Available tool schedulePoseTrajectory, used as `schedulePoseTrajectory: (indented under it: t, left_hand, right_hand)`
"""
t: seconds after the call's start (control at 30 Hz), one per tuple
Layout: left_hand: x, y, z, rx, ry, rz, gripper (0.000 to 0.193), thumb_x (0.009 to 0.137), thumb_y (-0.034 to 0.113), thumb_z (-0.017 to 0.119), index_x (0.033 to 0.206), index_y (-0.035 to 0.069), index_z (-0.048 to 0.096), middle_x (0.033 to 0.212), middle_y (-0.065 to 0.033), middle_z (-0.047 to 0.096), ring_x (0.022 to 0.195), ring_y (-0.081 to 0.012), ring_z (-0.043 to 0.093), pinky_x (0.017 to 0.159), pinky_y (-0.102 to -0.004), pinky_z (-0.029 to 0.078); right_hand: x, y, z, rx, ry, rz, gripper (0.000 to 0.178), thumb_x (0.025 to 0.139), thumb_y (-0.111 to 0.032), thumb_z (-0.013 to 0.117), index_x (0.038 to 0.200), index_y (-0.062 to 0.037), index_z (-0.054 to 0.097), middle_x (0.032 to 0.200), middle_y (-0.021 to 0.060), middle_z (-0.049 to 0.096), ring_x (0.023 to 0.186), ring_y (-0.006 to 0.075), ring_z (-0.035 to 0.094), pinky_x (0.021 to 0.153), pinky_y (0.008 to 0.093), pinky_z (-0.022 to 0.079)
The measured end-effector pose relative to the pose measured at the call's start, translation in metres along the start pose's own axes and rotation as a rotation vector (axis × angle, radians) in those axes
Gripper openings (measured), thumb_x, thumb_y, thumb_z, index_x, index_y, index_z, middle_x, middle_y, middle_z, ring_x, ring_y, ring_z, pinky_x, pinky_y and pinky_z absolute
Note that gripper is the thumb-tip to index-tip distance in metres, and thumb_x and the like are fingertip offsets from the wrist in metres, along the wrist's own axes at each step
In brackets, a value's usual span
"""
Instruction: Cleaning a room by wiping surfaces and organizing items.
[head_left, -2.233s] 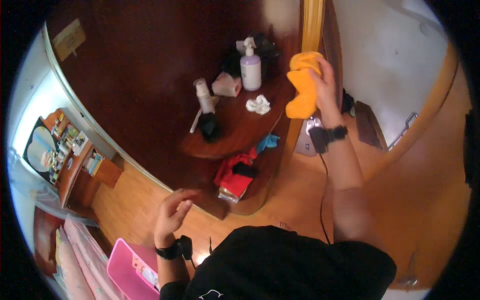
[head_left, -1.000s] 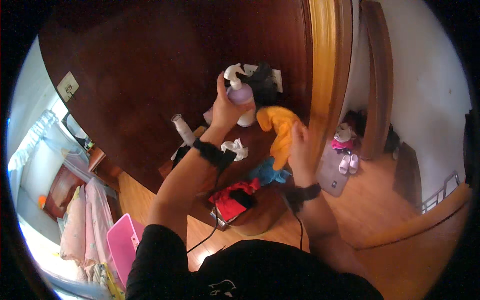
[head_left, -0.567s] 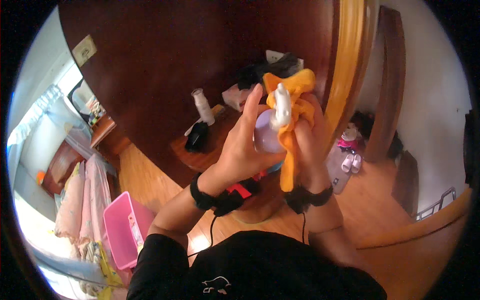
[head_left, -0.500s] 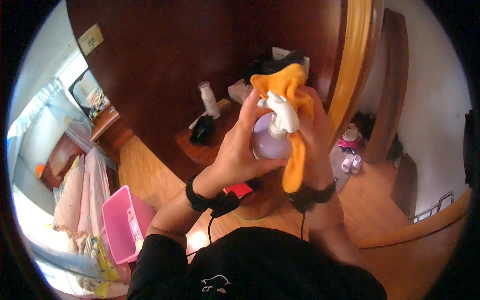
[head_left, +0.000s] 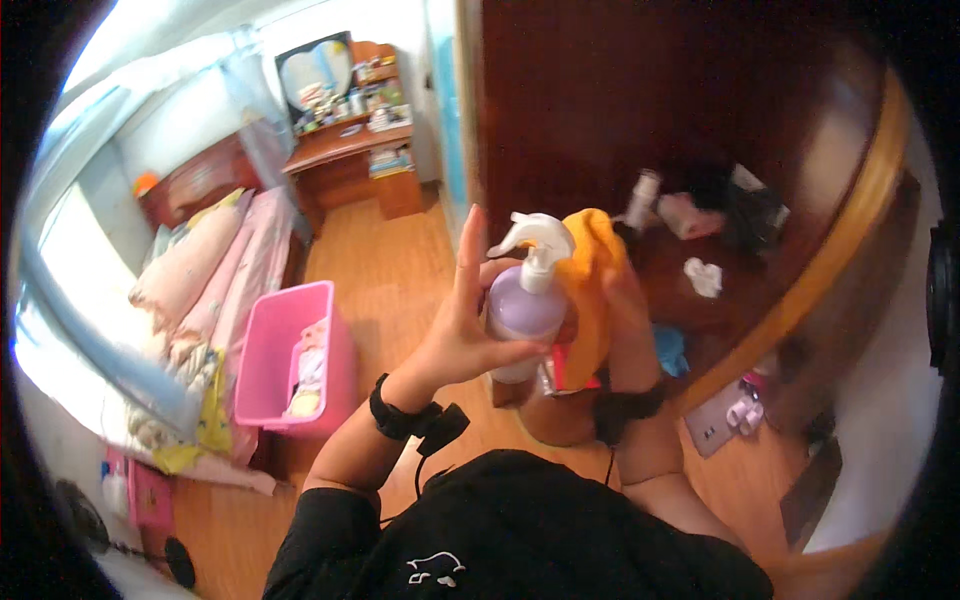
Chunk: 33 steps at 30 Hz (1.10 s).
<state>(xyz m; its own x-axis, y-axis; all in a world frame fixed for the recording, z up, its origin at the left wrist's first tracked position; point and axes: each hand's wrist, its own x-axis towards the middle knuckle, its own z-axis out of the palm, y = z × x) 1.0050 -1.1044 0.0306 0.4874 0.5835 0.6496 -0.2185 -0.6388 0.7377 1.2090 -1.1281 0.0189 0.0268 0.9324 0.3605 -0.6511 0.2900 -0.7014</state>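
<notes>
A spray bottle (head_left: 522, 308) with a pale purple body and a white trigger head stands nearly upright in front of my chest. My left hand (head_left: 450, 325) grips its body, with the thumb across the near side and one finger pointing up. Just right of the bottle, a yellow-orange cloth (head_left: 592, 262) hangs down from my right hand (head_left: 627, 310), which is closed on it. The fingertips of my right hand are partly hidden by the cloth and blurred.
On the left, a pink plastic tub (head_left: 347, 375) holding some items stands on the wood floor beside a bed (head_left: 200, 270). A cluttered desk (head_left: 345, 145) is farther back. Right of my hands, a dark wooden surface bears a white bottle (head_left: 643, 195), crumpled tissue (head_left: 703, 277) and a blue cloth (head_left: 670, 350).
The view has swung left, bringing more of the bed, tub and desk in. The spray bottle has tipped more upright, and both hands still hold the bottle and cloth.
</notes>
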Motion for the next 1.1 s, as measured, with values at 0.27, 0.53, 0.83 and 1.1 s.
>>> schedulePoseTrajectory:
  t: [0.27, 0.53, 0.83, 1.1]
  left_hand:
    - [-0.096, 0.024, -0.102, 0.469, 0.096, -0.131, 0.127, 0.061, 0.013, 0.085, 0.147, 0.007, -0.008, 0.124, -0.0209, 0.053, 0.115, -0.0339, 0.052, 0.097, -0.0414, 0.040]
    - [-0.175, -0.003, -0.161, 1.143, 0.500, -0.047, 0.112, 0.056, 0.016, 0.083, 0.144, -0.002, 0.016, 0.106, -0.0184, 0.056, 0.090, -0.0359, 0.054, 0.079, -0.0453, 0.039]
    - [-0.193, 0.007, -0.208, 0.367, 0.554, -0.224, 0.126, 0.064, 0.029, 0.085, 0.148, 0.006, -0.006, 0.109, -0.0121, 0.046, 0.099, -0.0243, 0.049, 0.093, -0.0375, 0.037]
    - [-0.232, -0.060, -0.278, -0.525, 0.422, -0.986, 0.084, 0.078, 0.039, 0.073, 0.141, 0.003, 0.030, 0.125, -0.0136, 0.051, 0.117, -0.0239, 0.050, 0.097, -0.0382, 0.040]
  right_hand:
    - [0.031, 0.102, 0.107, -0.491, -0.521, 0.253, 0.055, 0.072, -0.020, 0.079, 0.118, -0.0042, 0.054, 0.107, 0.0025, 0.057, 0.101, 0.0133, 0.053, 0.087, 0.0289, 0.044]
    - [0.021, 0.230, 0.193, -1.200, -0.362, -0.416, 0.042, 0.065, -0.029, 0.073, 0.098, -0.0051, 0.062, 0.093, 0.0157, 0.059, 0.086, 0.0341, 0.060, 0.073, 0.0412, 0.050]
    - [0.057, 0.277, 0.203, -0.632, -0.464, 0.151, 0.038, 0.070, -0.014, 0.072, 0.104, -0.0018, 0.062, 0.103, 0.0126, 0.065, 0.091, 0.0180, 0.063, 0.079, 0.0297, 0.050]
    - [0.132, 0.323, 0.188, -0.143, -0.615, 0.319, 0.037, 0.076, -0.004, 0.066, 0.111, 0.0016, 0.058, 0.104, 0.0055, 0.063, 0.092, 0.0129, 0.060, 0.082, 0.0270, 0.049]
